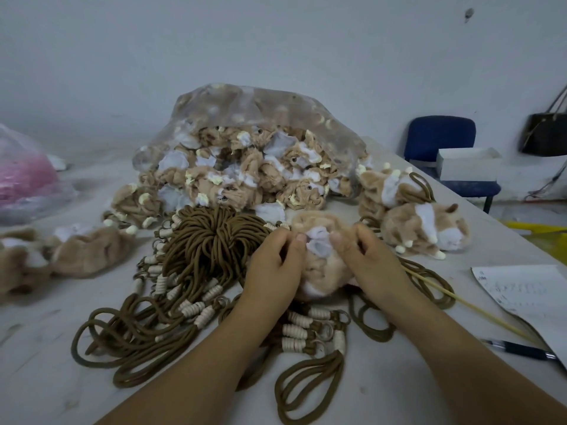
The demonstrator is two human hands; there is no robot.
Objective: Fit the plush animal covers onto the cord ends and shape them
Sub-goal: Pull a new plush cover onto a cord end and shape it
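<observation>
Grey tabletop (46, 348) carries everything. Between the hands sits a plush cover (325, 271), likely soft, light and floppy; left hand (273, 271) and right hand (371, 265) pinch its white opening. That rim seems the best hold. Just left lie brown cords (214, 240).

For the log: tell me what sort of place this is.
Likely a small toy-assembly workshop: a bag of plush covers, a bundle of brown cords, finished plush animals beside them.
</observation>
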